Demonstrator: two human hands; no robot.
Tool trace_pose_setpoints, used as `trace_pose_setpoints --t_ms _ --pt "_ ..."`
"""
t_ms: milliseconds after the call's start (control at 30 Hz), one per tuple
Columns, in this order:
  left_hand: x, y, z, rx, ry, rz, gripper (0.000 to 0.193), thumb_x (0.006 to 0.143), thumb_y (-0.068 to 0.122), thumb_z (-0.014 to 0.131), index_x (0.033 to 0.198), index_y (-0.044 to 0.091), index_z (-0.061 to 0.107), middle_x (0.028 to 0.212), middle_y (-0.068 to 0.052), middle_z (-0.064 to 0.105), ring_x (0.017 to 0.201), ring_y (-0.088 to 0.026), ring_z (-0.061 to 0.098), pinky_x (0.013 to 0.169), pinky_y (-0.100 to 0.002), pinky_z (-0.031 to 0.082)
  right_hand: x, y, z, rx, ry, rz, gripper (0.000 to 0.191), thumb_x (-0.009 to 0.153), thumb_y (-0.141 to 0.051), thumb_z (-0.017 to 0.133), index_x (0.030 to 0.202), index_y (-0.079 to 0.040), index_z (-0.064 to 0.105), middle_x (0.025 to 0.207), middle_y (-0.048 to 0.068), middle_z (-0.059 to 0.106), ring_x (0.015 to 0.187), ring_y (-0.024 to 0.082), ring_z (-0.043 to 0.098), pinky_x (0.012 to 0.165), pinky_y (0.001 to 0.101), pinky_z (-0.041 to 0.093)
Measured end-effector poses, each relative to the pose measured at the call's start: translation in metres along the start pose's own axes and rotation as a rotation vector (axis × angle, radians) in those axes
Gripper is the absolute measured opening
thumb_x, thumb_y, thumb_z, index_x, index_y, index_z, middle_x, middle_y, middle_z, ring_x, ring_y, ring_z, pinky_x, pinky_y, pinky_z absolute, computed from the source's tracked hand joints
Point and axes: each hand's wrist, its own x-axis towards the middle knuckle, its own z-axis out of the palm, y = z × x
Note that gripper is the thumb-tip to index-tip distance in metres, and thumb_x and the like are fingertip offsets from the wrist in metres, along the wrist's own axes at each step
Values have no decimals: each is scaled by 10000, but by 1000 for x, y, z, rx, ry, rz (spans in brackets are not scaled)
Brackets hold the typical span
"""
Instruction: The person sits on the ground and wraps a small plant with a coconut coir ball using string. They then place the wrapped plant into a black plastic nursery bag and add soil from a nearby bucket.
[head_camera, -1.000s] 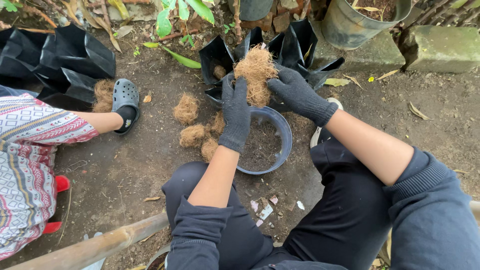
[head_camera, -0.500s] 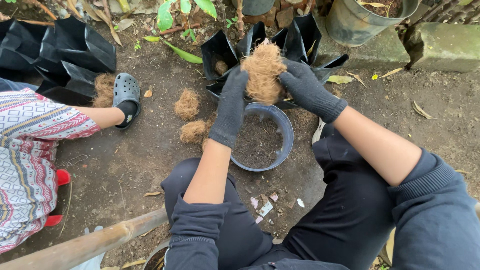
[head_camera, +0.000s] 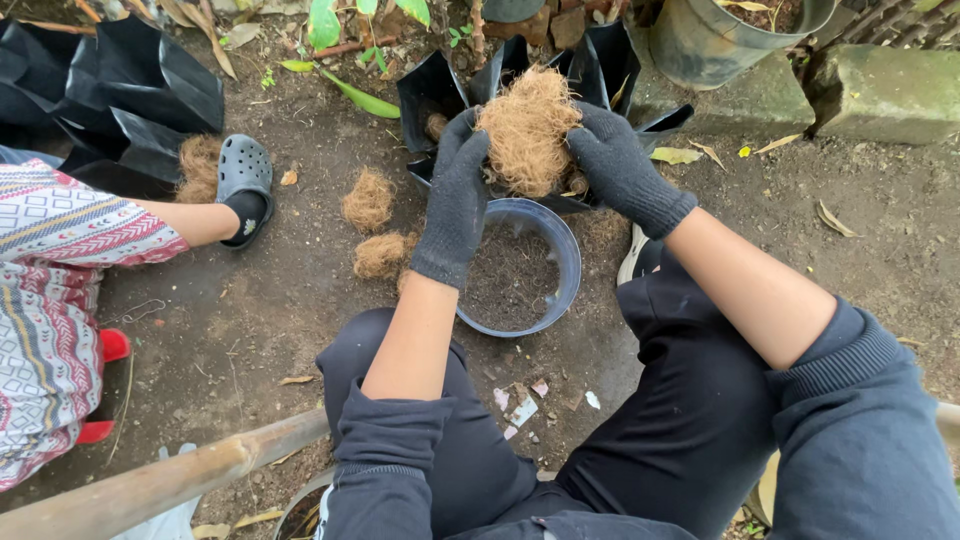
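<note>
I see soft, even daylight, likely overcast: no hard shadows, only faint shade under the knees. No glare. Focus looks sharp throughout, with slight wide-angle stretching toward the near corners and edges.

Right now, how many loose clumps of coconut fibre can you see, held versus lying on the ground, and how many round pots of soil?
Fibre clump held between left hand and right hand: 1
Fibre clumps on the ground: 3
Round pot with soil: 1
Total: 5
More fibre may sit inside a black grow bag; too hidden to count.
</note>
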Motion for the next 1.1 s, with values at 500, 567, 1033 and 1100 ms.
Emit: trace_pose_setpoints --t_ms 500,567,1033,1100 --pt "-13 17 17 186 64 -176 603 957 312 634 1465 32 472 1332 -161 610 1185 -258 648 958 -407 591 5 -1 6 -180 -15 -109 299 1017 -155 506 1262 6 562 1092 128 638 991 215 640 933 362 558" --pt "-13 14 11 128 263 -239 649 900 305 603 1480 105 389 1345 -132 565 1159 -248 643 899 -453 597 2 1 8 -166 0 -194 314 1033 -136 521 1320 -11 505 1114 113 601 1024 203 615 961 342 546" --pt "-16 -12 19 282 338 -64 675 993 341 535 1551 92 249 1456 -150 503 1271 -277 592 978 -428 561 -3 17 23 -148 -221 98 538 1043 -497 441 1313 -39 522 1126 141 642 1038 248 646 938 385 503" --pt "-17 -12 22 193 317 -104 696 976 351 528 1556 115 224 1441 -145 495 1254 -280 594 935 -440 587 -2 17 25 -140 -205 73 572 1035 -508 463 1354 -36 513 1192 144 649 1089 239 645 963 385 488"
